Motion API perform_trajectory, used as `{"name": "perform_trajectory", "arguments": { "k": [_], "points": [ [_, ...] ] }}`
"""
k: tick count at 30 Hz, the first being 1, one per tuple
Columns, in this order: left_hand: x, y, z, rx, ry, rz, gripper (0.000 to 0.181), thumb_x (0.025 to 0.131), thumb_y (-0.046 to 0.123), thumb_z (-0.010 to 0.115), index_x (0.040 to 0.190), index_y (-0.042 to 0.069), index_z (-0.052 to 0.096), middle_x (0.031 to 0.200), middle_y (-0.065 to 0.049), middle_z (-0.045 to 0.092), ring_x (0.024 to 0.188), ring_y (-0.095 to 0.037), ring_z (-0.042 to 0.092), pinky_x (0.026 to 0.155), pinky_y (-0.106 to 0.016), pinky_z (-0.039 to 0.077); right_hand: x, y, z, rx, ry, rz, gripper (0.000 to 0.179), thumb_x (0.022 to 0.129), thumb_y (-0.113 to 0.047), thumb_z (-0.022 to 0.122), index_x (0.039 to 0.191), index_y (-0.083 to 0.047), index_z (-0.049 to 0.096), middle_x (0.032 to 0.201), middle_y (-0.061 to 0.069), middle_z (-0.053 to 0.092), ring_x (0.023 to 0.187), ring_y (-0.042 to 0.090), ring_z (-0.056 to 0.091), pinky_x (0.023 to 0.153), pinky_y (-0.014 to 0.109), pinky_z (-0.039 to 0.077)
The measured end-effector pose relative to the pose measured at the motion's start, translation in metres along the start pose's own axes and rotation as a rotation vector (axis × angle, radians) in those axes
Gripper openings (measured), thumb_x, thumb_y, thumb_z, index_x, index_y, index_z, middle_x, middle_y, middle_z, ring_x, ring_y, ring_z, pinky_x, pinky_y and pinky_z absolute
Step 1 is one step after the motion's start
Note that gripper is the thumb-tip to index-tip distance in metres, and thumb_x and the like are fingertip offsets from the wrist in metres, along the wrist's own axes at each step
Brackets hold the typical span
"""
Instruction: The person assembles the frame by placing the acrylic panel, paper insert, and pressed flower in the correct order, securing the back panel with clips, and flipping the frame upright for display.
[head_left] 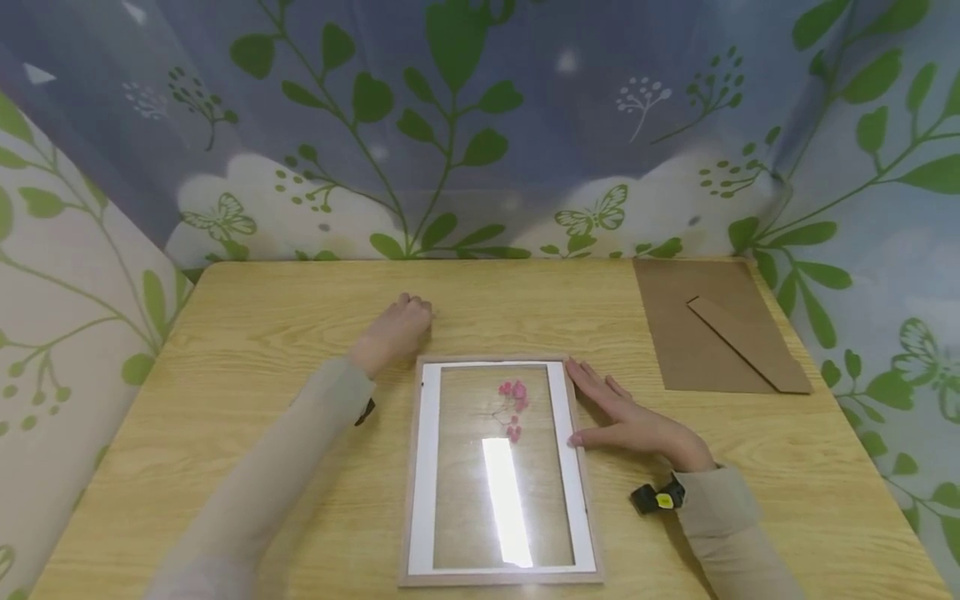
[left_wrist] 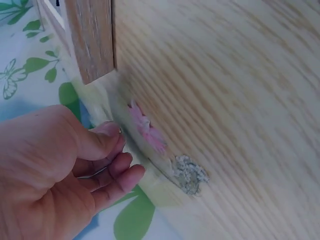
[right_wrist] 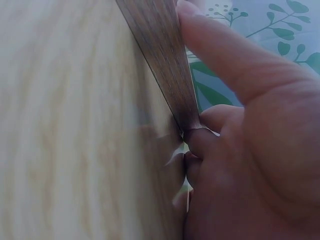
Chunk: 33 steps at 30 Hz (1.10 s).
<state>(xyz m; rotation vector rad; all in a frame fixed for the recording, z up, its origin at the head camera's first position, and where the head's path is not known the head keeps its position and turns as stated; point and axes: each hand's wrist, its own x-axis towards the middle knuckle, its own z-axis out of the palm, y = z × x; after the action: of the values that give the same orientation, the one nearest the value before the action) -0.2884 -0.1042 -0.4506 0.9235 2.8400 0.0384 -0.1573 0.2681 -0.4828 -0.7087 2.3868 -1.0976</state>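
Note:
A pale wooden picture frame (head_left: 411, 500) with a white inner border and clear pane lies flat on the table. A pink dried flower sprig (head_left: 519, 396) shows in the pane's upper part. Just beyond the frame's upper left corner, my left hand (head_left: 397, 329) bends its fingers, thumb against forefinger. The left wrist view shows this hand (left_wrist: 75, 165) pinching the edge of a see-through film; a pink dried flower (left_wrist: 145, 127) and a grey-green clump (left_wrist: 190, 174) show at it. My right hand (head_left: 630, 421) rests with extended fingers along the frame's right side, its thumb touching the edge.
A brown backing board (head_left: 660, 325) with a stand leg (head_left: 750, 346) lies at the table's back right. A bright light reflection crosses the pane. Leaf-printed cloth (head_left: 465, 125) hangs behind and on both sides of the table (head_left: 247, 367).

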Motion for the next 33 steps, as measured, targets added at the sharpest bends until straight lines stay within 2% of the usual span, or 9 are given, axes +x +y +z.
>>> {"name": "perform_trajectory", "arguments": {
  "k": [4,8,11,14,18,21,24,31,33],
  "points": [
    [-0.006,-0.001,-0.005,-0.02,0.008,0.006,0.022,0.088,-0.009,0.062,0.11,-0.014,0.06,0.102,-0.025,0.062,0.091,-0.033,0.057,0.078,-0.034,0.056,0.001,0.001,0.001,0.0,-0.001,-0.002,0.1,0.091,-0.034,0.072,0.16,-0.018,0.001,0.166,0.005,-0.003,0.151,0.027,-0.008,0.117,0.057,-0.009],
    [-0.004,-0.001,-0.006,-0.128,0.002,-0.019,0.02,0.088,-0.011,0.056,0.108,-0.014,0.06,0.101,-0.026,0.062,0.093,-0.035,0.058,0.086,-0.041,0.055,0.001,0.002,0.001,-0.01,0.005,-0.003,0.1,0.091,-0.035,0.072,0.16,-0.018,0.001,0.166,0.005,-0.002,0.151,0.027,-0.007,0.117,0.057,-0.009],
    [0.0,-0.002,-0.002,-0.227,-0.005,-0.071,0.013,0.09,-0.008,0.053,0.099,-0.01,0.062,0.103,-0.025,0.062,0.096,-0.036,0.057,0.095,-0.048,0.05,0.001,0.002,0.001,-0.015,0.009,-0.001,0.1,0.091,-0.036,0.071,0.161,-0.018,0.001,0.166,0.005,-0.002,0.151,0.027,-0.007,0.117,0.057,-0.009],
    [0.004,0.0,0.0,-0.308,-0.006,-0.147,0.008,0.089,-0.006,0.054,0.092,-0.006,0.061,0.107,-0.025,0.06,0.098,-0.036,0.052,0.096,-0.051,0.046,0.001,0.001,0.001,-0.011,0.011,0.002,0.1,0.091,-0.037,0.072,0.161,-0.018,0.001,0.166,0.005,-0.002,0.151,0.026,-0.007,0.117,0.056,-0.008],
    [0.01,0.005,-0.001,-0.379,-0.021,-0.255,0.017,0.086,-0.009,0.052,0.101,-0.009,0.06,0.122,-0.03,0.057,0.112,-0.044,0.049,0.104,-0.056,0.039,0.0,0.001,0.002,-0.008,0.011,0.003,0.1,0.091,-0.037,0.072,0.161,-0.018,0.002,0.166,0.005,-0.002,0.151,0.026,-0.007,0.117,0.056,-0.009],
    [0.014,0.008,-0.005,-0.358,-0.044,-0.317,0.025,0.09,-0.01,0.048,0.114,-0.012,0.057,0.128,-0.031,0.055,0.123,-0.048,0.047,0.111,-0.057,0.033,0.002,0.0,0.002,-0.004,0.009,0.001,0.101,0.091,-0.037,0.072,0.161,-0.018,0.002,0.166,0.005,-0.002,0.152,0.025,-0.007,0.117,0.056,-0.008],
    [0.017,0.011,-0.009,-0.323,-0.073,-0.357,0.028,0.095,-0.01,0.046,0.122,-0.013,0.052,0.127,-0.031,0.055,0.125,-0.049,0.048,0.11,-0.056,0.035,0.002,-0.001,0.002,0.004,0.01,0.003,0.101,0.091,-0.037,0.072,0.16,-0.018,0.001,0.166,0.005,-0.002,0.152,0.025,-0.006,0.117,0.056,-0.008],
    [0.019,0.014,-0.014,-0.249,-0.109,-0.386,0.029,0.094,-0.011,0.049,0.123,-0.011,0.053,0.127,-0.031,0.056,0.122,-0.048,0.051,0.108,-0.059,0.037,0.001,-0.001,0.001,-0.015,0.012,0.011,0.1,0.091,-0.037,0.072,0.16,-0.017,0.002,0.166,0.006,-0.002,0.152,0.025,-0.006,0.118,0.056,-0.008],
    [0.017,0.014,-0.013,-0.308,-0.111,-0.391,0.032,0.091,-0.013,0.053,0.123,-0.01,0.053,0.13,-0.03,0.054,0.124,-0.049,0.048,0.106,-0.057,0.039,0.001,-0.001,0.001,-0.015,0.011,0.008,0.1,0.091,-0.036,0.072,0.16,-0.017,0.002,0.166,0.006,-0.002,0.152,0.026,-0.006,0.118,0.056,-0.008]
  ]
}}
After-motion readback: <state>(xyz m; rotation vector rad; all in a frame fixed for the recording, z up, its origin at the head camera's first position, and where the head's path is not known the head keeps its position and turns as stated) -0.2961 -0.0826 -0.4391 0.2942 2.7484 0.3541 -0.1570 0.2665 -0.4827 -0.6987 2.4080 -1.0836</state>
